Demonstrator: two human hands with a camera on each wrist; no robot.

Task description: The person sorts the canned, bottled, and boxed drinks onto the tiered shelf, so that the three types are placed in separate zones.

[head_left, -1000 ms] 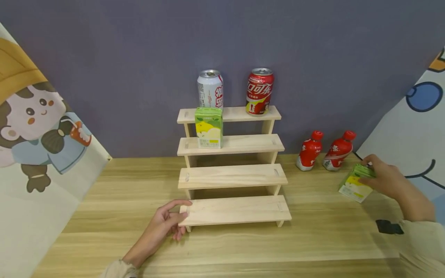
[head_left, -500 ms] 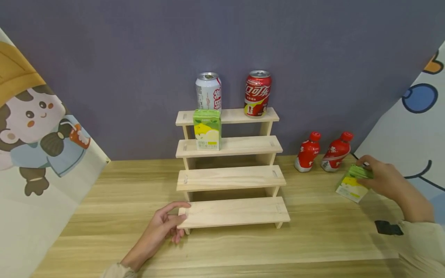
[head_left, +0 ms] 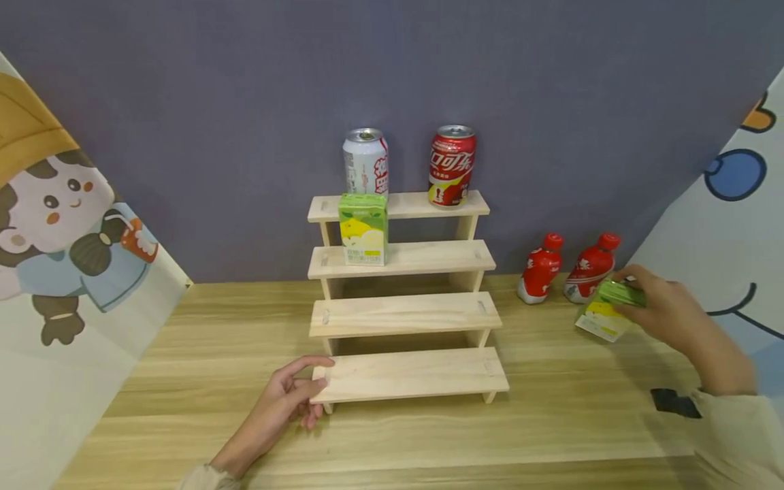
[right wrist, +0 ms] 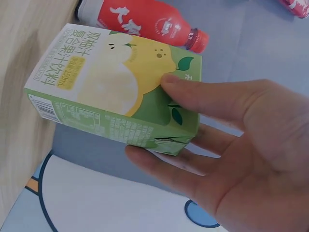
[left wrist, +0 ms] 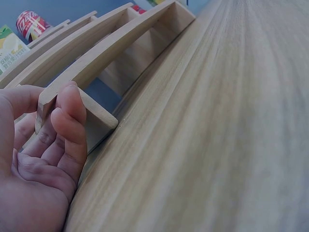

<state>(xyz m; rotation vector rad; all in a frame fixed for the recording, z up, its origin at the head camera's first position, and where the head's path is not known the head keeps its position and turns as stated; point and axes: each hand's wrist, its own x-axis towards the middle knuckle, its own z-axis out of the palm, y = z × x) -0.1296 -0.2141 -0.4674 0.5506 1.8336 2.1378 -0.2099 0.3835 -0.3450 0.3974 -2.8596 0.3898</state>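
My right hand point(head_left: 664, 309) grips a green and yellow juice box point(head_left: 603, 318) near its top, thumb on the printed front and fingers around the other sides. The box is tilted, close in front of the right-hand red bottle point(head_left: 593, 267). At the left end of the lowest step, my left hand point(head_left: 288, 395) holds the board of a four-tier wooden display stand point(head_left: 410, 374); the left wrist view shows fingers point(left wrist: 70, 125) curled beneath the board. A second juice box point(head_left: 363, 231) stands upright on the second tier from the top, at the left.
On the top tier stand a white can point(head_left: 366, 162) and a red cola can point(head_left: 452, 167). Another red bottle point(head_left: 540, 269) is on the table point(head_left: 245, 327), right of the stand. A grey wall point(head_left: 245, 136) closes the back; printed panels flank both sides.
My right hand has moved the juice box leftward and slightly back, nearer the red bottles. The left hand keeps its hold on the stand. The head view has shifted slightly.
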